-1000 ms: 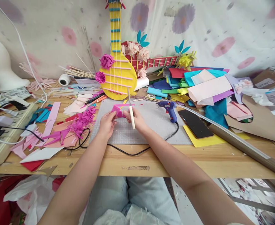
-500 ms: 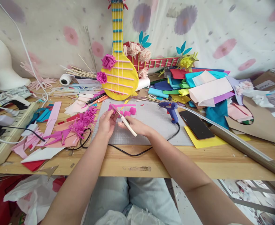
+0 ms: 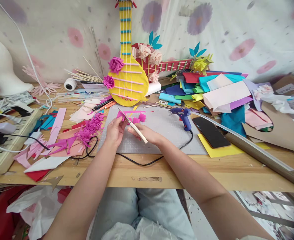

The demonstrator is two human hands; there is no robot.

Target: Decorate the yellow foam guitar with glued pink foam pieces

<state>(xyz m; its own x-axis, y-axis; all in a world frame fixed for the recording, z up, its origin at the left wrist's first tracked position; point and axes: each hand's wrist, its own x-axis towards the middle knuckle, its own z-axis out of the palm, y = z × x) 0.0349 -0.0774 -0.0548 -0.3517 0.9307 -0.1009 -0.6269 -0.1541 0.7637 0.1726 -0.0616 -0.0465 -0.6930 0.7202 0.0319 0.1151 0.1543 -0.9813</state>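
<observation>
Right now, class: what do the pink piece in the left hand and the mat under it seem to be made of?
Pink piece: probably craft foam or felt, matte, soft-edged, holding its shape. Mat: likely plastic or rubber cutting mat, dull grey with a printed grid.

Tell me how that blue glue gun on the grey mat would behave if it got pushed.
The blue glue gun would probably tip rather than slide: it stands propped on a narrow base with its nozzle raised. Its black cord trails off across the grey mat and the table edge, so it would likely drag and tug back.
</observation>
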